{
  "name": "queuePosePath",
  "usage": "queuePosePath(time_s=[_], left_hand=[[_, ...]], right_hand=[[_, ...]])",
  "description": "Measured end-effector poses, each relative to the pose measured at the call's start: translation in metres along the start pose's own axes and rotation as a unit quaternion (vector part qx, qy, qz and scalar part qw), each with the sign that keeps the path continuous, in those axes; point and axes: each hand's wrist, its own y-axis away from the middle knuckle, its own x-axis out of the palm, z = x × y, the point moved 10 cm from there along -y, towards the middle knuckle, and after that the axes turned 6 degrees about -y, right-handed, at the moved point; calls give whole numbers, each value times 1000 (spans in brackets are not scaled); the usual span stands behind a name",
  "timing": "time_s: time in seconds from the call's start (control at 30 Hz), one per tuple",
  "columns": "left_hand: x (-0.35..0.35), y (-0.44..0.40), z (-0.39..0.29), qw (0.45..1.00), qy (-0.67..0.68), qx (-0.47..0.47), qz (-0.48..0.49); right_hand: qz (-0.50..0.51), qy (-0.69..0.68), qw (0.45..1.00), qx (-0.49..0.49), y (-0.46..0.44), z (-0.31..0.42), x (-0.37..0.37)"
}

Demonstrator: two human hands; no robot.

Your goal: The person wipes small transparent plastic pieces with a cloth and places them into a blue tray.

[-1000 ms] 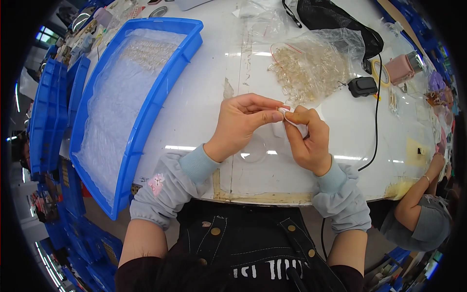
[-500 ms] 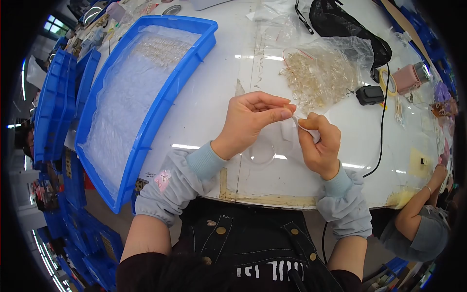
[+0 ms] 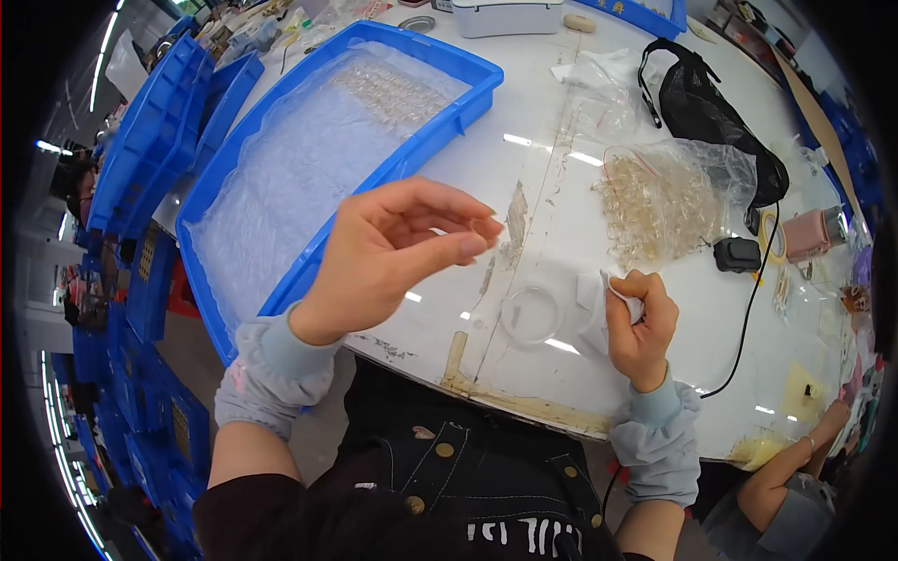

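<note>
My left hand (image 3: pixel 388 252) is over the table near the blue tray (image 3: pixel 479 101), thumb and fingertips pinched together. Whatever sits in the pinch looks small and clear, too fine to make out. On the right, my right hand (image 3: pixel 644 323) is closed around a crumpled white cloth (image 3: pixel 634 309), part of it poking out above the fingers. The tray is lined with clear plastic film (image 3: pixel 271 178), and rows of small clear pieces (image 3: pixel 388 93) lie at its far end. Between my hands a clear round dish (image 3: pixel 531 315) rests on the table.
Beyond my right hand lies a plastic bag of clear pieces (image 3: pixel 655 206). Near it are a black mesh bag (image 3: pixel 706 112), a small black case (image 3: pixel 737 254) with a cable, and a pink item (image 3: pixel 806 234). Stacked blue trays (image 3: pixel 150 140) stand left. Another person's arm (image 3: pixel 781 467) shows at right.
My hands have come apart. The left one has moved left toward the tray, still pinched, while the right keeps the white cloth. The camera view has also shifted.
</note>
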Motion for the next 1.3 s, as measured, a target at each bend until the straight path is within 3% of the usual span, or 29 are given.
queuePosePath(time_s=[0.17,0.3,0.5,0.9,1.3], left_hand=[[-89,-26,-34,969,-199,106,-95],[-152,-71,20,917,-377,36,-122],[-206,-110,105,895,-425,-20,-133],[-172,-123,95,886,-443,12,-134],[-140,-132,96,856,-508,57,-75]], right_hand=[[21,-29,999,25,3,1,9],[12,-16,1000,5,0,3,4],[2,-5,1000,-6,-1,3,1],[-9,-1,1000,12,-1,-3,-1],[-11,-5,1000,24,0,-7,-2]])
